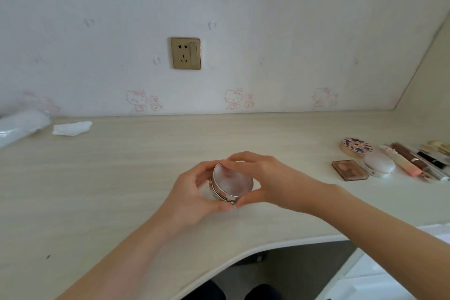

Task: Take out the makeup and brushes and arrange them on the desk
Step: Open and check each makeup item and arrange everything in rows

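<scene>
A round silver-pink compact [231, 181] is held over the middle of the pale wooden desk [121, 178]. My left hand [192, 192] grips its left side with curled fingers and thumb. My right hand [263, 178] curls round its right side and far rim. At the right of the desk lie a patterned round compact [356, 148], a white round compact [378, 162], a small brown eyeshadow palette [349, 169] and a row of several brushes and pencils [418, 161].
A crumpled white tissue [71, 128] and a clear plastic bag [19, 126] lie at the far left by the wall. A wall socket [185, 53] sits above the desk. The desk's front edge curves inward below my arms.
</scene>
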